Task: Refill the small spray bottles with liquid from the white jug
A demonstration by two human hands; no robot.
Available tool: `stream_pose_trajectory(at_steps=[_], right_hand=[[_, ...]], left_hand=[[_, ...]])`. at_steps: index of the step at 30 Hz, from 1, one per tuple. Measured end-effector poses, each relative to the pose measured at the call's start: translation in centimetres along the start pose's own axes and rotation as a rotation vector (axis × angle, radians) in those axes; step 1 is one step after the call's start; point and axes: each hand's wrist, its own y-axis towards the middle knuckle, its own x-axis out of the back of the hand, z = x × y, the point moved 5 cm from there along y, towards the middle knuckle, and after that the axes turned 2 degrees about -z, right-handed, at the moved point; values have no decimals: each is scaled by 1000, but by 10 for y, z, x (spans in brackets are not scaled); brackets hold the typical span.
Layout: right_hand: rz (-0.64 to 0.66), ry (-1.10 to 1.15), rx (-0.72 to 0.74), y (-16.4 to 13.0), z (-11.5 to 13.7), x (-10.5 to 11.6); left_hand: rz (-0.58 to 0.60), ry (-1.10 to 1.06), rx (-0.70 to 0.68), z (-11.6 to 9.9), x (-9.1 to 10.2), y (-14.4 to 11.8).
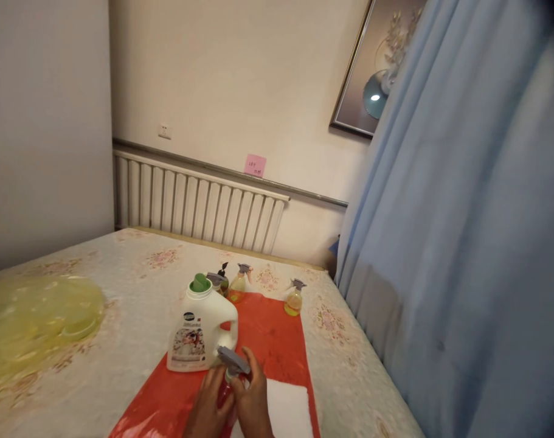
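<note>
Spray bottle (230,375) with a grey trigger head is clamped between a person's two hands, the left hand (207,403) wrapped around its body, the right hand (253,398) gripping near its head, over a red sheet (273,334). Just beyond stands a white jug (190,337); a sprayer of yellow liquid (293,302) stands farther back, right, near a blue curtain (459,219).

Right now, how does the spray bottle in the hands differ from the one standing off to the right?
The held spray bottle is between the left hand and right hand; the standing spray bottle has no hand on it. The held spray bottle is mostly covered, its body looking reddish; the standing spray bottle is in plain view, holding yellow liquid. Both are topped in grey.
</note>
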Motion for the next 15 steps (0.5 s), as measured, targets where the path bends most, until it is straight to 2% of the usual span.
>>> stream_pose_trajectory(at_steps=[4, 11, 15], right_hand=[[-50, 59, -71, -3, -12, -4], [-138, 9, -165, -1, -27, -14], [-84, 146, -161, -2, -23, -12]], left_hand=[[61, 4, 47, 3, -3, -1], [54, -1, 37, 3, -2, -2], [90, 3, 64, 2, -1, -2]])
